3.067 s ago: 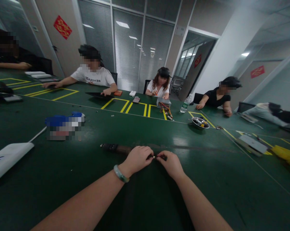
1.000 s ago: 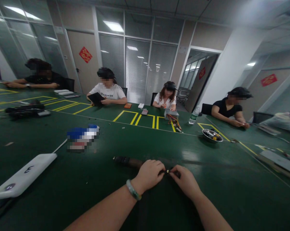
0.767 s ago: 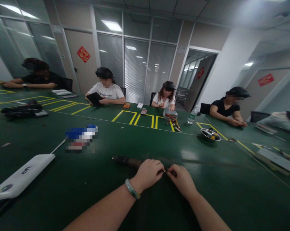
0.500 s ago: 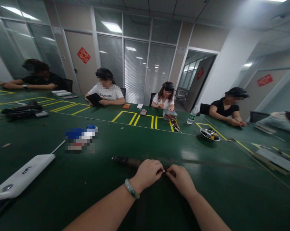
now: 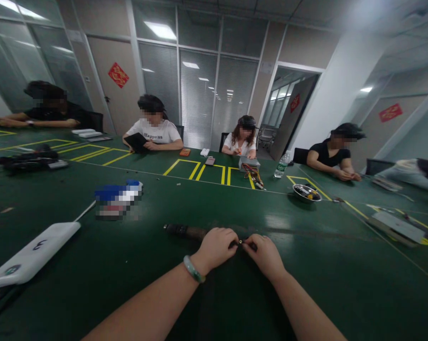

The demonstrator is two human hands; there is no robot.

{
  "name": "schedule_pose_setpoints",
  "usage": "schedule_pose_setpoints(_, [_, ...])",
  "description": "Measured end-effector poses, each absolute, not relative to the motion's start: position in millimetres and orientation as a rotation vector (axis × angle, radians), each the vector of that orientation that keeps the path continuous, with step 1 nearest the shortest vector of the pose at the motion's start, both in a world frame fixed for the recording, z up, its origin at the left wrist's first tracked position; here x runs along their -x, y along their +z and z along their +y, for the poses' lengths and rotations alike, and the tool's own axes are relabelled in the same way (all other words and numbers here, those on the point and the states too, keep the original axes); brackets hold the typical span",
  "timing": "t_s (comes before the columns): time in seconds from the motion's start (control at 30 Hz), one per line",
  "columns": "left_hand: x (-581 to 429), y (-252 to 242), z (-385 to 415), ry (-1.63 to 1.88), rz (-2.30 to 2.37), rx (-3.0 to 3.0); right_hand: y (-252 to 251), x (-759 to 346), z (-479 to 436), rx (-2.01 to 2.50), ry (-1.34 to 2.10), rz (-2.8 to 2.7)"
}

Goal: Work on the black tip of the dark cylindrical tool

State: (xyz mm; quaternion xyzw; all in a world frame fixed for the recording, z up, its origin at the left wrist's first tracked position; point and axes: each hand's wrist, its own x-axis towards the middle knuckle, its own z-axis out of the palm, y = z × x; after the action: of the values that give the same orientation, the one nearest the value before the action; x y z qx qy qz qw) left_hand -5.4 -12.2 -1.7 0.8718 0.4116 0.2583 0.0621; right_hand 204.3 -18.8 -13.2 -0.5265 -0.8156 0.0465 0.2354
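Two hands (image 5: 217, 248) — five co-workers (image 5: 153, 128), one water bottle (image 5: 282, 164), one steel bowl (image 5: 306, 192), three red banners (image 5: 118, 75).

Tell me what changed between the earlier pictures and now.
A co-worker in a white T-shirt has lifted a black tablet off the table toward their chest, and the view has tilted up, showing more ceiling. The left hand and right hand still pinch the small metal piece between them. The steel bowl stays put.

left forearm (image 5: 146, 303) and right forearm (image 5: 306, 305) angle in from the frame's lower edge, left hand (image 5: 216, 248) and right hand (image 5: 264, 255) curled, fingertips (image 5: 234, 241) drawn close together.
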Motion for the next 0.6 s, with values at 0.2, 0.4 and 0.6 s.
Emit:
schedule_pose_setpoints(0.2, [5.5, -3.3, -10.2, 0.821, 1.207, -2.643, -14.4, -203.5, -19.7, 1.415, 0.078, -2.252])
schedule_pose_setpoints(0.4, [5.7, -0.7, -11.5, 0.796, 1.204, -2.648, -13.2, -203.8, -19.9, 1.394, 0.097, -2.255])
schedule_pose_setpoints(0.6, [5.4, -0.1, -12.0, 0.782, 1.220, -2.634, -11.5, -203.2, -21.5, 1.360, 0.116, -2.291])
